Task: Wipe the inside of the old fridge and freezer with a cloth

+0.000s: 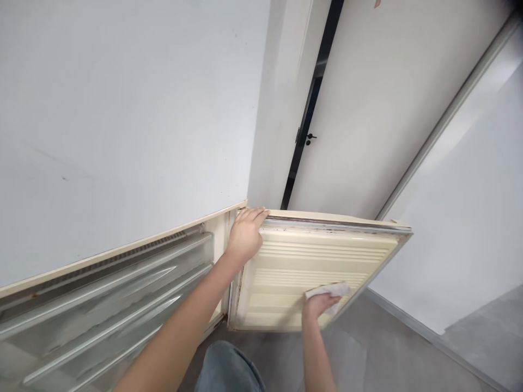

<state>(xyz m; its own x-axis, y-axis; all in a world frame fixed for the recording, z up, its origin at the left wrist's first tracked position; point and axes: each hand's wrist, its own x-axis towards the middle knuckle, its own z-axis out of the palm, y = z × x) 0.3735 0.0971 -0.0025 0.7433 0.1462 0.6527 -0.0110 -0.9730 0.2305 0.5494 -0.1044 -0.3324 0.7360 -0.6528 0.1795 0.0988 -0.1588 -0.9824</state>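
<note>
An off-white freezer door with a ribbed inner panel stands swung open. My left hand grips its top edge near the hinge side, fingers hooked over the rim. Lower on the panel, my right hand presses a pale cloth against the ribs; the fingers are partly covered by it. Dark stains run along the door's grey seal. To the left, the freezer compartment shows several translucent ridged drawer fronts.
A white wall-like surface rises above the freezer opening. Behind stands a white room door with a black handle, slightly ajar. Grey flooring lies below, and a white wall with a skirting board is at right. My clothed knee shows at the bottom.
</note>
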